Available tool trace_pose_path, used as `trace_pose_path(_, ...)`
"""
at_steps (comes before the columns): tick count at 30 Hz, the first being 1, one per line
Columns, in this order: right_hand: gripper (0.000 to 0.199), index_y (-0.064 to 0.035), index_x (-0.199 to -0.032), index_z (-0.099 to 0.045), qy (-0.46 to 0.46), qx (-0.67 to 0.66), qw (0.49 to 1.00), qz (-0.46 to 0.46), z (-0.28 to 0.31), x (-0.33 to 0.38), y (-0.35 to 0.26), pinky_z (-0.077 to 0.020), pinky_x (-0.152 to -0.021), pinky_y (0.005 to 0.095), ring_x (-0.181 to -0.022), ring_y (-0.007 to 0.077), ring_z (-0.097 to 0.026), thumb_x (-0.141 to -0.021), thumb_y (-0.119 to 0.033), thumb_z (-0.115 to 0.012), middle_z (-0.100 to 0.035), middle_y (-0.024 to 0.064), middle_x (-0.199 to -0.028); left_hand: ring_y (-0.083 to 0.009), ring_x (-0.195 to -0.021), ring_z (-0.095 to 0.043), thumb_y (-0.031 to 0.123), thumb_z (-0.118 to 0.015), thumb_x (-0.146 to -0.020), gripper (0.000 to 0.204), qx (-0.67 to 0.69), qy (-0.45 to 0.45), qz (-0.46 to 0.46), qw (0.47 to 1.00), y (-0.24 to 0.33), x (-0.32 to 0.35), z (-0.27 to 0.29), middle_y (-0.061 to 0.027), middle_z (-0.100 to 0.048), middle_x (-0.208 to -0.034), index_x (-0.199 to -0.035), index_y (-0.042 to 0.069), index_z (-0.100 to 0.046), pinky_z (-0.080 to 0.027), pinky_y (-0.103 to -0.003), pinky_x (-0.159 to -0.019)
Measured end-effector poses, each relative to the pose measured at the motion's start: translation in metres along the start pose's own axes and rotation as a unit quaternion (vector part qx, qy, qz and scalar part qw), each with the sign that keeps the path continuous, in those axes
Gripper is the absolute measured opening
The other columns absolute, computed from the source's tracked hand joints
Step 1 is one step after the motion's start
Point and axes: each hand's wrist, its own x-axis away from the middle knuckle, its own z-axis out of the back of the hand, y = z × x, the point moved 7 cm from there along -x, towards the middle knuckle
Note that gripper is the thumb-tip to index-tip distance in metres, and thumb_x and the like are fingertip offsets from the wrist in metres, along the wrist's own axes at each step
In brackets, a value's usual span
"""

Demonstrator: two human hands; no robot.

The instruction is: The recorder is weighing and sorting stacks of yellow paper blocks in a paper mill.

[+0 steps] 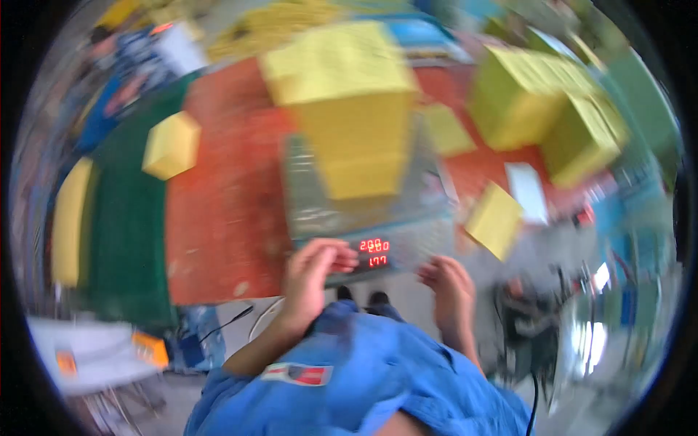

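A tall yellow cardboard box stands on the grey plate of a digital weighing scale, whose front panel has a lit red display. My left hand is just left of that display, its fingers loosely bent and apart, with nothing visible in them. Beyond the scale's right front corner, my right hand hovers with curled fingers. Motion blur smears its fingertips, so whether they are closed cannot be told. Neither hand touches the box.
The scale rests on a worn red table. A green conveyor belt at left carries a small yellow box and a larger one. At right are yellow boxes, a yellow piece and a white sheet.
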Motion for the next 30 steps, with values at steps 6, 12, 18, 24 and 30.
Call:
trace_pose_path(6,0.024,0.0041,-0.110,-0.060,-0.017,-0.042,0.995,0.084,0.000,0.002,-0.019,-0.0515,-0.078,0.0375,-0.085,0.0268,-0.064,-0.095,-0.012,-0.051,-0.066,0.0146,-0.093,-0.0180,-0.082,-0.067,0.021,-0.052,-0.099,0.025,0.007,0.143,-0.118,0.983,0.051,-0.049,0.090,-0.0133,-0.068,-0.093,-0.102,-0.001,-0.063,-0.053,-0.030,-0.078)
trace_pose_path(12,0.024,0.0049,-0.110,-0.062,-0.064,-0.040,0.997,0.024,-0.056,-0.021,-0.004,-0.0514,-0.082,0.0344,-0.088,0.0205,-0.064,-0.094,-0.007,-0.049,-0.068,0.0135,-0.095,-0.0183,-0.080,-0.065,0.017,-0.051,-0.098,0.023,-0.066,0.204,-0.189,0.958,0.073,-0.047,0.128,-0.0121,-0.068,-0.092,-0.104,-0.002,-0.062,-0.054,-0.031,-0.075)
trace_pose_path(18,0.025,0.0041,-0.111,-0.061,-0.049,-0.082,0.994,0.062,-0.014,-0.031,-0.021,-0.0502,-0.082,0.0346,-0.091,0.0215,-0.065,-0.096,-0.013,-0.051,-0.068,0.0138,-0.095,-0.0176,-0.079,-0.064,0.015,-0.048,-0.098,0.020,-0.074,0.174,-0.193,0.963,0.069,-0.080,0.095,-0.0111,-0.067,-0.091,-0.104,0.002,-0.063,-0.052,-0.030,-0.073)
trace_pose_path(24,0.023,0.0051,-0.108,-0.061,-0.043,-0.080,0.994,0.057,0.007,-0.054,-0.051,-0.0510,-0.081,0.0356,-0.088,0.0228,-0.065,-0.094,-0.009,-0.050,-0.067,0.0147,-0.091,-0.0174,-0.079,-0.064,0.016,-0.051,-0.098,0.020,-0.093,0.268,-0.234,0.930,0.088,-0.064,0.093,-0.0118,-0.067,-0.090,-0.103,0.000,-0.062,-0.052,-0.030,-0.073)
trace_pose_path(30,0.033,0.0075,-0.102,-0.059,-0.192,-0.066,0.966,0.161,0.000,-0.067,-0.104,-0.0511,-0.072,0.0398,-0.077,0.0300,-0.064,-0.093,-0.023,-0.053,-0.065,0.0207,-0.088,-0.0144,-0.079,-0.066,0.009,-0.053,-0.097,0.014,-0.112,0.240,-0.213,0.940,0.082,-0.096,0.072,-0.0099,-0.068,-0.090,-0.102,-0.001,-0.062,-0.053,-0.027,-0.073)
